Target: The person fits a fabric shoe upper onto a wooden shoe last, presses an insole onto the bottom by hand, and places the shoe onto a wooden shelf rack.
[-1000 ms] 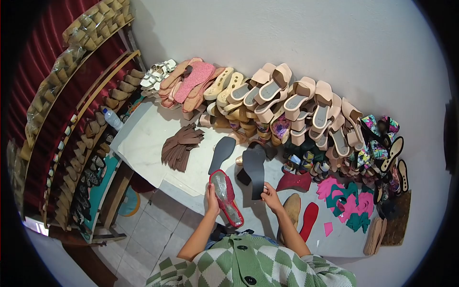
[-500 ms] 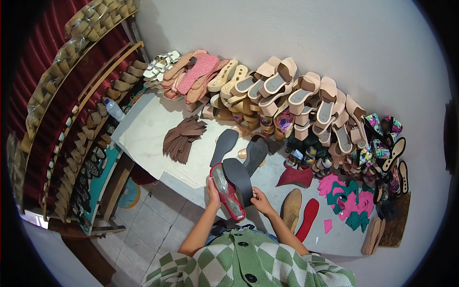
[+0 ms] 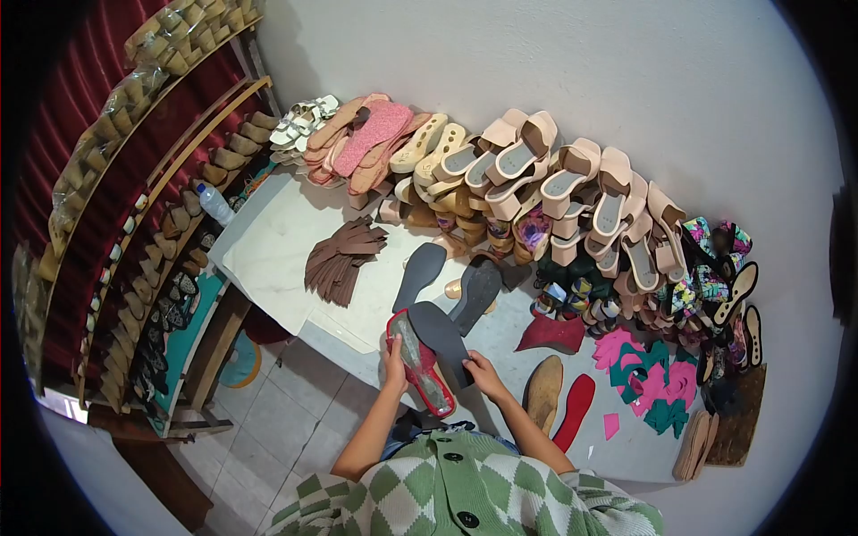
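My left hand (image 3: 394,368) is closed around the side of a red shoe upper (image 3: 433,389), whose greyish, shiny underside faces me. A dark grey shoe sole (image 3: 436,332) is gripped at its lower end by my right hand (image 3: 483,375). The sole lies slanted over the right edge of the red upper; whether they touch cannot be told. On the table just beyond are another grey sole (image 3: 418,277) and a darker sole-shaped piece (image 3: 476,293). Right of my right hand lie a tan shoe last (image 3: 543,393) and a red insole (image 3: 575,411).
Stacked beige heeled sandals (image 3: 527,156) line the wall side of the table (image 3: 268,237). Brown strips (image 3: 342,259) fan out at left, with pink and green scraps (image 3: 657,384) at right. A shelf rack (image 3: 147,196) of shoe lasts stands left, near a water bottle (image 3: 214,204).
The red upper and the grey sole have both shifted slightly left and down with my hands. The sole now tilts more across the upper. Both hands keep their hold.
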### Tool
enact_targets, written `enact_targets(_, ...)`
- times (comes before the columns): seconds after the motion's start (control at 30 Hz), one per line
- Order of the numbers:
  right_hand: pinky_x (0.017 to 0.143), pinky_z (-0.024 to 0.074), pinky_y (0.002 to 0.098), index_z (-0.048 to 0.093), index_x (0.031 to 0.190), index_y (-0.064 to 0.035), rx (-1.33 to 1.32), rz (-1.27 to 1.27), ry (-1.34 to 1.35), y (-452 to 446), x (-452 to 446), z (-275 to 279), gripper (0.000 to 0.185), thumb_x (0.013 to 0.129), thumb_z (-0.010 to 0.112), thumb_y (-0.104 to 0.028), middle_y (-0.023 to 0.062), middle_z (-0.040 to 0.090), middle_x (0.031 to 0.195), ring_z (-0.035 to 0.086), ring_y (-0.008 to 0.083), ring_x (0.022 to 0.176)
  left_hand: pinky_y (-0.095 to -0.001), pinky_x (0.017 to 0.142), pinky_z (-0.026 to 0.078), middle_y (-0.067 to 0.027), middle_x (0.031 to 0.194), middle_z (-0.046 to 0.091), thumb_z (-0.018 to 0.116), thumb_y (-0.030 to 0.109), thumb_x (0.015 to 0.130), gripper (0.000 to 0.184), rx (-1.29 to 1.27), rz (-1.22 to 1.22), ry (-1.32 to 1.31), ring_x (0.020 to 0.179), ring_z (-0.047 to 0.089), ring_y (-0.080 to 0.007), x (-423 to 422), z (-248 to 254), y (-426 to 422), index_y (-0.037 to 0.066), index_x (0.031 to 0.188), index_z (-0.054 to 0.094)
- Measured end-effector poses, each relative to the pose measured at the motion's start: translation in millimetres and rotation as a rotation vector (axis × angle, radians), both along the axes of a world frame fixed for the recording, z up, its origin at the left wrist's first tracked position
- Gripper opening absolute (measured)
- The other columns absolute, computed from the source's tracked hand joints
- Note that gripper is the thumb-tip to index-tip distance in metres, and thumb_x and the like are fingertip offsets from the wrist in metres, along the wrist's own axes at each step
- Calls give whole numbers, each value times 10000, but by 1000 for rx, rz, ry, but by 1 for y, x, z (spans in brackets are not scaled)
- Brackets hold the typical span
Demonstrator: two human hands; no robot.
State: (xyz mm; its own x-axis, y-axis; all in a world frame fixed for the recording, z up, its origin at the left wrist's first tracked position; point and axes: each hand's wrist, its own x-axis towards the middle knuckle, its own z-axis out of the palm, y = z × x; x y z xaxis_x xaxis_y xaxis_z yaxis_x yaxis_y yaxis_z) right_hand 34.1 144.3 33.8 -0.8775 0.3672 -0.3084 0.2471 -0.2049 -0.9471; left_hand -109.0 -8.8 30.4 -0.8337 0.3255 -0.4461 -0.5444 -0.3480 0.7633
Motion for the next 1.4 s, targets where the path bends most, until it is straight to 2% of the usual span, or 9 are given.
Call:
enact_targets(0.27, 691, 406, 199, 513, 1071, -27, 45, 270, -53, 11, -17, 5, 186, 893, 521, -79, -33, 561, 833, 497, 57, 750, -331, 954, 388, -115, 1241, 479, 440, 442, 921, 609, -87, -24, 77, 1110, 484, -205, 3, 0, 1, 30, 1348, 304)
enact_targets(0.4, 725, 459, 235, 374, 1225, -44, -278, 295, 21, 3, -20, 27, 392, 869, 532, -4, 61, 627, 938, 575, 93, 826, -322, 951, 376, -113, 1243, 474, 405, 460, 931, 592, -17, -54, 42, 1119, 466, -192, 4, -4, 5, 13, 1315, 357)
enact_targets(0.73, 714, 471, 249, 388, 1239, -35, -134, -270, 10, 22, -30, -23, 419, 851, 534, 30, 77, 631, 914, 589, 128, 814, -303, 926, 377, -105, 1180, 512, 427, 458, 924, 564, -137, 29, 83, 1062, 486, -178, 4, 14, 12, -3, 1247, 437)
enact_targets(0.83, 685, 476, 261, 382, 1239, -34, -34, -149, -62, 36, -38, -47, 423, 851, 532, 40, 82, 632, 877, 598, 136, 775, -304, 932, 374, -110, 1172, 518, 424, 453, 924, 549, -137, 43, 78, 1066, 487, -183, 3, 7, 4, 2, 1237, 449)
enact_targets(0.97, 616, 468, 282, 509, 1107, -6, 467, 90, -257, 44, -53, -69, 343, 788, 617, -67, 82, 631, 777, 587, 139, 666, -304, 940, 369, -114, 1197, 507, 423, 452, 925, 559, -138, 39, 79, 1088, 478, -188, 2, 3, 3, 2, 1256, 436)
enact_targets(1.0, 618, 478, 353, 548, 1031, 7, 611, 97, -256, 46, -56, -71, 358, 741, 658, -171, 97, 614, 711, 597, 222, 640, -304, 943, 367, -115, 1204, 505, 423, 453, 925, 563, -138, 45, 81, 1095, 475, -189, 2, 2, 3, 2, 1261, 432)
enact_targets(1.1, 720, 475, 406, 536, 1028, -4, 922, 18, -486, 53, -74, -77, 415, 726, 683, -248, 150, 600, 814, 604, 317, 771, -302, 951, 362, -116, 1225, 496, 423, 449, 927, 567, -143, 0, 80, 1114, 466, -191, 0, -1, 4, 4, 1278, 419)
enact_targets(1.2, 818, 455, 419, 476, 1069, -35, 808, -374, -527, 53, -90, -21, 498, 701, 727, -258, 230, 503, 1077, 549, 374, 943, -295, 945, 369, -114, 1220, 501, 412, 421, 939, 536, -136, -7, 53, 1103, 477, -188, -1, 11, 7, 4, 1277, 419)
enact_targets(1.4, 825, 439, 411, 355, 1111, -31, 706, -562, -612, 70, -113, -15, 725, 593, 825, -224, 198, 516, 1025, 537, 368, 974, -319, 1002, 321, -120, 1292, 434, 388, 450, 936, 579, -167, -53, 68, 1177, 418, -207, 1, 21, 7, 32, 1334, 344)
